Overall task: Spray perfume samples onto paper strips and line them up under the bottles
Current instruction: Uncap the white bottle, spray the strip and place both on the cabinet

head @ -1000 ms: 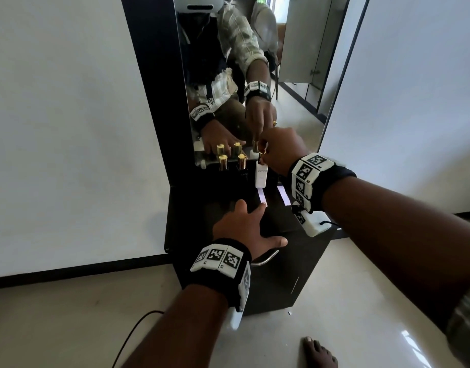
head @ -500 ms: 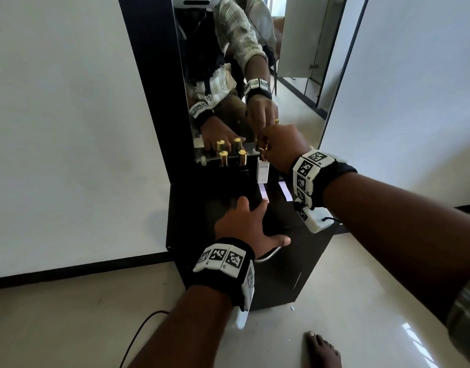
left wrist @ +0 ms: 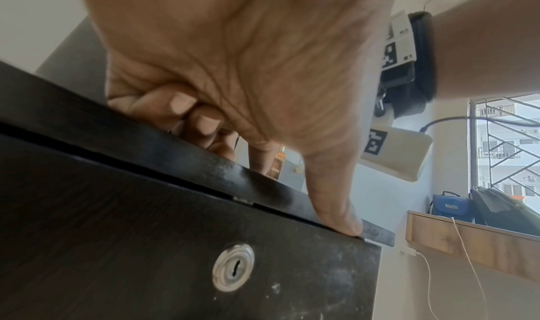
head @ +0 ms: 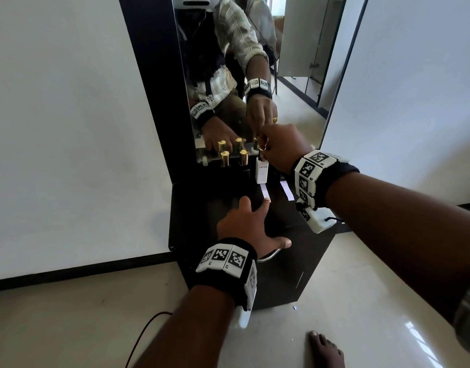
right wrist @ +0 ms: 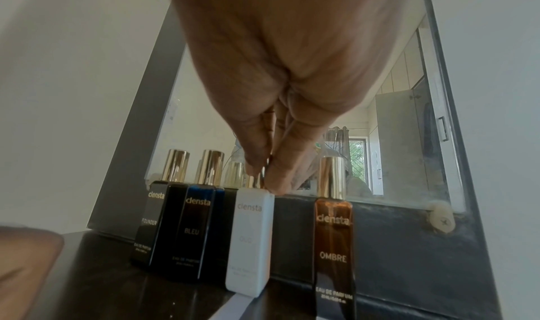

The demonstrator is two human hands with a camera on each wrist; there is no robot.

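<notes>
Four gold-capped perfume bottles stand in a row against the mirror on a black cabinet (head: pixel 202 203). They are a black one (right wrist: pixel 149 228), a dark blue one (right wrist: pixel 192 232), a white one (head: pixel 262 173) (right wrist: pixel 251 239) and an amber one (right wrist: pixel 334 239). My right hand (head: pixel 261 151) (right wrist: pixel 263 177) pinches the white bottle's gold cap from above. A white paper strip (head: pixel 265 193) (right wrist: pixel 233 306) lies just in front of the white bottle. My left hand (head: pixel 255 221) (left wrist: pixel 263 71) presses its index fingertip on that strip, thumb on the cabinet's front edge. A second strip (head: pixel 286 191) lies to the right.
The mirror (head: pixel 294 75) rises right behind the bottles. The cabinet front has a metal handle (head: pixel 268 256) and a keyhole lock (left wrist: pixel 233 270). On the floor are a black cable (head: pixel 149 328) and a bare foot (head: pixel 326 349). White walls flank the cabinet.
My right hand has shifted the white bottle slightly back toward the mirror, into line with the others. The left index finger stays on the strip.
</notes>
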